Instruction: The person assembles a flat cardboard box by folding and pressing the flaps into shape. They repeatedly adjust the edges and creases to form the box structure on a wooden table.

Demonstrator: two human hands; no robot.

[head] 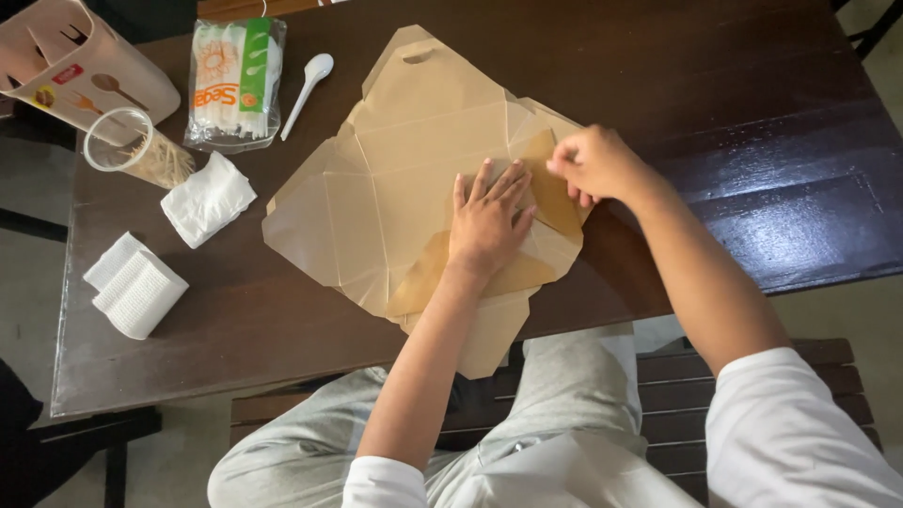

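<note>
Cardboard, brown flat unfolded takeout box (414,160): light, floppy, creases easily. Left hand (486,221) presses flat, fingers spread; right hand (594,165) pinches its right flap edge.

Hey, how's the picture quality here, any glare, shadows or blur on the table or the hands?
Head view: bright glare on the dark table at the right; soft shadow under the left hand on the flattened brown paper box; right hand, white plastic spoon and napkins look sharp; edges bow slightly, wide-angle.
</note>
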